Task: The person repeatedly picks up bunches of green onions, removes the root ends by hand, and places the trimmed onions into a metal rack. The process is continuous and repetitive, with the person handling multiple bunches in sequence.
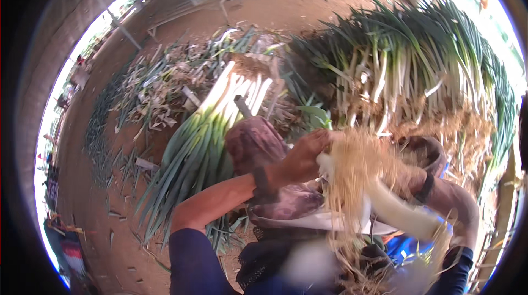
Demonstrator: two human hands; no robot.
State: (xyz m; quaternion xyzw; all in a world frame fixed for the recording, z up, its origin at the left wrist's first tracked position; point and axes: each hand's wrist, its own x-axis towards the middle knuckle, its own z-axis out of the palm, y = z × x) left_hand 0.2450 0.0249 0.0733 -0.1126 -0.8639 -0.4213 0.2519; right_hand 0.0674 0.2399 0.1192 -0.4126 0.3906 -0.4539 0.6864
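head: left hand at shaggy, fibrous roots; smooth stalk.

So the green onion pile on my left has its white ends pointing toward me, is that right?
No, the head view shows the white ends of the green onion pile on your left pointing away from you; its green leaves are the nearer end.

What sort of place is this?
Probably an open-sided farm shed for leek-like vegetables: a heap of rooty stalks at right, a neater bundle at left, and leafy scraps strewn over the bare dirt floor.
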